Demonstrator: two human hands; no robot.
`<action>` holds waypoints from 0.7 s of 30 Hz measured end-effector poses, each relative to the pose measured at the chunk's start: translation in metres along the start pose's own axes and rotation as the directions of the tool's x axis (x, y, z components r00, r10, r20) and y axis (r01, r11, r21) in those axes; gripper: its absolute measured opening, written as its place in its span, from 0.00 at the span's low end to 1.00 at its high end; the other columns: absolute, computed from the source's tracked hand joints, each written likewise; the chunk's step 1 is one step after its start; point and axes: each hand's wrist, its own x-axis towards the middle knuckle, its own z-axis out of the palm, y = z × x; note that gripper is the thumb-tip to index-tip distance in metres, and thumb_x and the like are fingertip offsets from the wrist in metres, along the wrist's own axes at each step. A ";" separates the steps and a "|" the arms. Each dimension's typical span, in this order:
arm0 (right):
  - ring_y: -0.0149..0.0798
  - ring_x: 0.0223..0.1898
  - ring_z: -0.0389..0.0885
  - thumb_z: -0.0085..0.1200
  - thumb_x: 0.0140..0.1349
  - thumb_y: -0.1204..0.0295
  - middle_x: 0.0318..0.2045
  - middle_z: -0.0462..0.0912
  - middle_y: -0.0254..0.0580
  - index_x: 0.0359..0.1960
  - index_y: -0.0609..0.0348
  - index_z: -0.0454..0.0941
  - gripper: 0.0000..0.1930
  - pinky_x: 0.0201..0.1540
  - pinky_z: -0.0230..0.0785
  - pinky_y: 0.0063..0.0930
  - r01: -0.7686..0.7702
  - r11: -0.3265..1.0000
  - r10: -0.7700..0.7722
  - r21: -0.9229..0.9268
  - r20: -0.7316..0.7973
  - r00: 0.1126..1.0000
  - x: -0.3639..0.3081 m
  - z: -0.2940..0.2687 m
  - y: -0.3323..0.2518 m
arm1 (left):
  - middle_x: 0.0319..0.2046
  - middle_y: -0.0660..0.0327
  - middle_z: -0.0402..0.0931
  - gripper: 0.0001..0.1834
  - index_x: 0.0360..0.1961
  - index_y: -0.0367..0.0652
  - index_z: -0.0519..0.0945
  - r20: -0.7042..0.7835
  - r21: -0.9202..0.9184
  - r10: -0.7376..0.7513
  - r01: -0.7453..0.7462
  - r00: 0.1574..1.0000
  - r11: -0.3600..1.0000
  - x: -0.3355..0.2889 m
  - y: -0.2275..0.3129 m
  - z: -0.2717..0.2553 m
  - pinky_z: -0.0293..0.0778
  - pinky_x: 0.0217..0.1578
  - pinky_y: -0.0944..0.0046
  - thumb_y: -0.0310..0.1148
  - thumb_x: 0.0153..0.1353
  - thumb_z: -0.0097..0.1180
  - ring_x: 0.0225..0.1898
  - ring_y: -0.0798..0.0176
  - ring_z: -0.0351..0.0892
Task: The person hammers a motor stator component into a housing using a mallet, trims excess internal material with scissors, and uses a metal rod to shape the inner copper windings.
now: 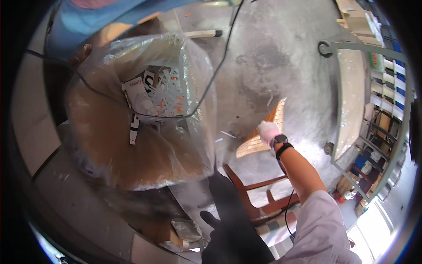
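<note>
Slanting lower left to upper right, a curved, tan, grid-patterned sheet (250, 146), right of centre, is clasped by the right grip (269, 133).

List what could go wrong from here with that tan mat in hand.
Only the right hand is seen gripping the curved tan mat, so it might slip or twist. The black cable looping across the view of the plastic-lined bin could snag an arm. White strips on the floor might get underfoot.
</note>
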 end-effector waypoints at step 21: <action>0.64 0.48 0.88 0.57 0.56 0.67 0.44 0.90 0.59 0.53 0.57 0.87 0.22 0.50 0.78 0.55 0.008 0.797 -0.427 0.604 0.553 0.715 -0.646 0.257 -0.139 | 0.41 0.36 0.82 0.34 0.45 0.29 0.76 -0.777 -0.130 0.200 -0.463 0.597 0.877 0.040 -0.024 0.060 0.79 0.49 0.42 0.46 0.53 0.80 0.47 0.28 0.82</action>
